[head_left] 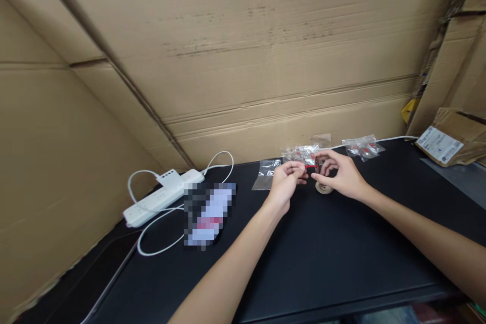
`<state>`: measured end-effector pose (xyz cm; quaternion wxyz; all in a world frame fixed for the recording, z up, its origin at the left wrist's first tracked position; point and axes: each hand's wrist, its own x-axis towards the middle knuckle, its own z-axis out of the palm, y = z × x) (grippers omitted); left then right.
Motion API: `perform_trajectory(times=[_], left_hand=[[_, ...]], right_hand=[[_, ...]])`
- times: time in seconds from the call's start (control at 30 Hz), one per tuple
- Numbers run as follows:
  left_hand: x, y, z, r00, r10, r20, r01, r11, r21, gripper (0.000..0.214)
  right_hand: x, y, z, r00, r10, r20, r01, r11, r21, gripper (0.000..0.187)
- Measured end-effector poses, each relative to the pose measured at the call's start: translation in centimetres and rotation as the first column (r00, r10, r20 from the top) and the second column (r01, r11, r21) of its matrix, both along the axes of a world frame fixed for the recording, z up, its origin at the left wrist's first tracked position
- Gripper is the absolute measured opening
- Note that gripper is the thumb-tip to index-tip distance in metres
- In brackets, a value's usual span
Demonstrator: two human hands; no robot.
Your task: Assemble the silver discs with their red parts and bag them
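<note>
My left hand (286, 183) is closed in a pinch on one end of a thin red strip (310, 166). The strip runs across the gap to my right hand (341, 174), whose thumb and fingers hold a small dark round piece with red on it (317, 164) on edge. Its exact kind is too small to make out. Just below the right fingers, a beige ring-shaped roll (324, 189) lies on the black table (322, 253). Clear plastic bags with red bits inside (299, 153) lie right behind both hands.
A flat clear bag (264, 174) lies left of my hands, another bag with red pieces (363, 148) to the right. A white power strip (163, 197) with looping cables and a blurred-out item (210, 215) occupy the left. An opened cardboard package (451, 136) sits right; cardboard walls (266, 61) stand behind.
</note>
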<state>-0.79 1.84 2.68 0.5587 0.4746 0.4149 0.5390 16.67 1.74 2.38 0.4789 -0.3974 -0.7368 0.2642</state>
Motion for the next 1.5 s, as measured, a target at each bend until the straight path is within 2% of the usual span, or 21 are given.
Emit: perform_trajectory(times=[0.17, 0.37, 0.47, 0.57, 0.7, 0.83, 0.93, 1.07, 1.27, 1.5], left_hand=[[0.1, 0.3, -0.6, 0.996, 0.040, -0.079, -0.038, 0.999, 0.028, 0.015], [0.0, 0.5, -1.0, 0.976, 0.140, -0.165, -0.111, 0.979, 0.173, 0.016], [0.1, -0.2, -0.2, 0.946, 0.157, -0.282, -0.067, 0.950, 0.304, 0.017], [0.3, -0.8, 0.4, 0.883, 0.186, -0.431, -0.016, 0.930, 0.368, 0.012], [-0.2, -0.3, 0.1, 0.849, 0.200, -0.488, -0.043, 0.948, 0.314, 0.011], [-1.7, 1.4, -1.0, 0.826, 0.199, -0.528, -0.096, 0.972, 0.216, 0.009], [-2.5, 2.1, -1.6, 0.796, 0.205, -0.570, -0.110, 0.974, 0.196, 0.006], [-2.7, 2.1, -1.9, 0.742, 0.201, -0.640, -0.094, 0.976, 0.197, 0.008], [-2.7, 1.9, -1.5, 0.650, 0.194, -0.735, -0.044, 0.975, 0.218, 0.015], [-2.6, 1.7, -1.6, 0.538, 0.195, -0.820, 0.003, 0.973, 0.233, 0.018]], right_hand=[[0.2, 0.3, -0.3, 0.999, -0.008, 0.034, 0.007, 1.000, 0.024, 0.042], [0.4, 0.1, -0.8, 0.974, -0.014, 0.225, -0.024, 0.986, 0.165, 0.040], [0.3, -0.1, -0.8, 0.959, 0.010, 0.283, -0.067, 0.979, 0.192, 0.037], [0.0, -0.3, -0.7, 0.960, 0.023, 0.277, -0.083, 0.975, 0.208, 0.038], [0.2, -0.1, -0.6, 0.967, 0.027, 0.252, -0.083, 0.974, 0.212, 0.043], [1.6, 1.3, -0.5, 0.951, -0.097, 0.294, 0.038, 0.979, 0.201, 0.025], [3.3, 2.5, -0.6, 0.892, -0.079, 0.444, 0.035, 0.994, 0.107, 0.016], [5.0, 3.4, -0.8, 0.843, 0.109, 0.526, -0.053, 0.991, -0.119, 0.016], [6.2, 3.5, -0.2, 0.836, 0.133, 0.533, -0.018, 0.976, -0.216, 0.012], [6.7, 3.2, 0.4, 0.777, 0.244, 0.580, -0.026, 0.933, -0.358, 0.004]])
